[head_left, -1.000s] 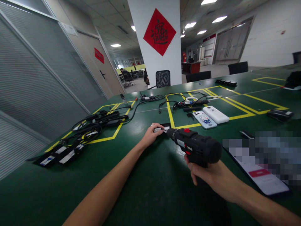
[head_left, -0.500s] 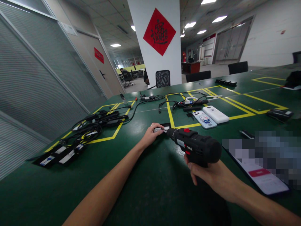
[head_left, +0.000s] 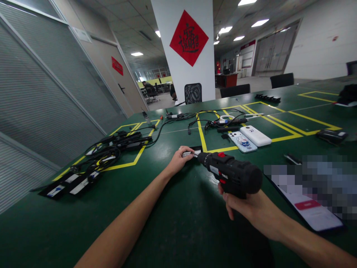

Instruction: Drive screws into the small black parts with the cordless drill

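Note:
My right hand (head_left: pixel 245 208) is wrapped around the grip of a black cordless drill (head_left: pixel 228 171) with red details. The drill lies nearly level, its chuck pointing left and away from me. My left hand (head_left: pixel 180 160) is closed, thumb and fingers pinched together near the drill's tip. Just behind those fingers lies a small, dark, flat piece (head_left: pixel 198 148) with a pale inside, on the green table. What exactly the left fingers grip is too small to make out, and the bit's contact point is partly covered by them.
Tangled black cables and adapters (head_left: pixel 119 143) lie at left. A patterned phone (head_left: pixel 243 142) and a white power bank (head_left: pixel 256 135) sit beyond the drill. At right is a large lit phone (head_left: pixel 312 212). Yellow tape (head_left: pixel 203 134) marks the green table (head_left: pixel 167 238). More cables (head_left: pixel 178 116) run across the back.

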Demonstrator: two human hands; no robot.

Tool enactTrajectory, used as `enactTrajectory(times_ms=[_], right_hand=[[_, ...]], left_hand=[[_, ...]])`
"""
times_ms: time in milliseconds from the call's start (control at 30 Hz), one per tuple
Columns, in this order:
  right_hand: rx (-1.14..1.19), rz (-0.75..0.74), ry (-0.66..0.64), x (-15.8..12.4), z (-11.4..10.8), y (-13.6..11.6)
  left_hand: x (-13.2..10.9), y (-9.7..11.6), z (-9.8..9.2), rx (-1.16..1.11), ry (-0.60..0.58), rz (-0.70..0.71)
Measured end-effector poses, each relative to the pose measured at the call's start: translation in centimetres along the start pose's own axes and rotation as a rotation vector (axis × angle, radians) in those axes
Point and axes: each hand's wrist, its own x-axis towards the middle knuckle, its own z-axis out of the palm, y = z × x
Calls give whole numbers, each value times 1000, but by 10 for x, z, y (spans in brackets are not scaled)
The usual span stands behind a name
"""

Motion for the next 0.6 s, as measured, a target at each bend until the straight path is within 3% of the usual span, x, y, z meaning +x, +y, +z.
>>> enactTrajectory(times_ms=[600], right_hand=[[-4, -2, 7, 0, 0, 1]], left_hand=[[0, -3, 1, -4, 4, 2]])
